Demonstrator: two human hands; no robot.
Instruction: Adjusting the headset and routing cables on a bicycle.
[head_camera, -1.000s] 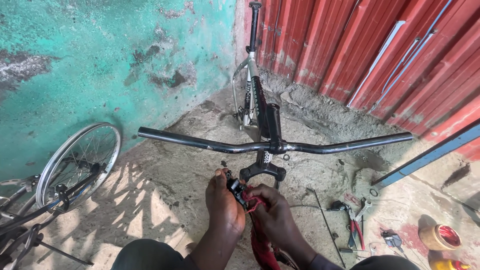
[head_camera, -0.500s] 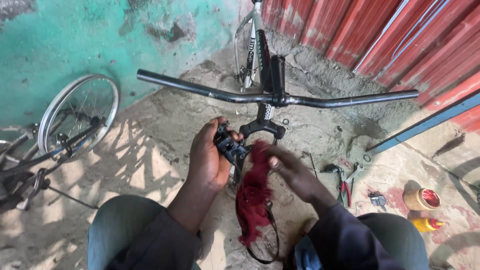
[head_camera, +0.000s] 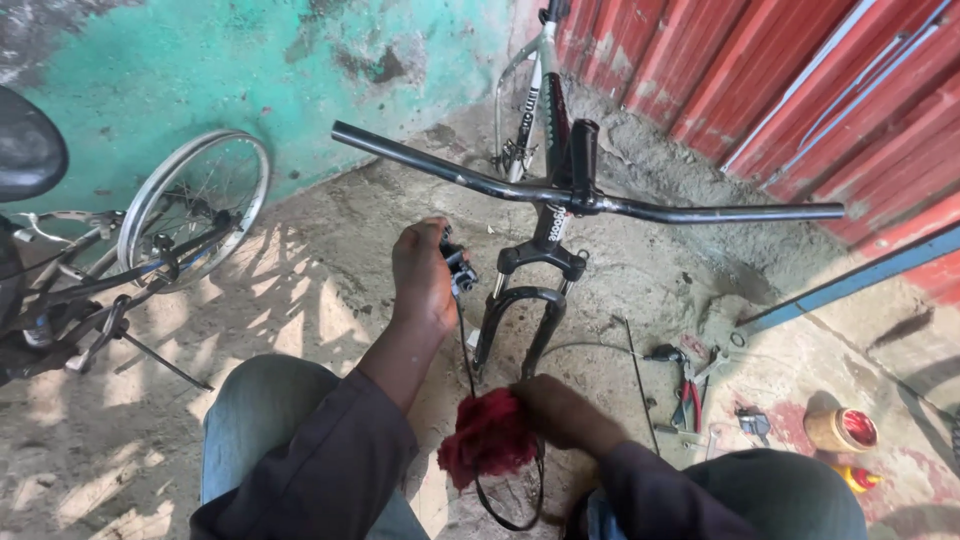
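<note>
Change: against half a second ago I see the right hand has dropped low with the red rag, away from the lever.
Left hand: raised, arm extended forward — grip clenched on the black brake lever, held just left of the fork.
Cable: thin, black, hanging from the lever down into the rag, looping below.
Right hand: grip closed on the rag — bunched, dark red, between my knees.
</note>
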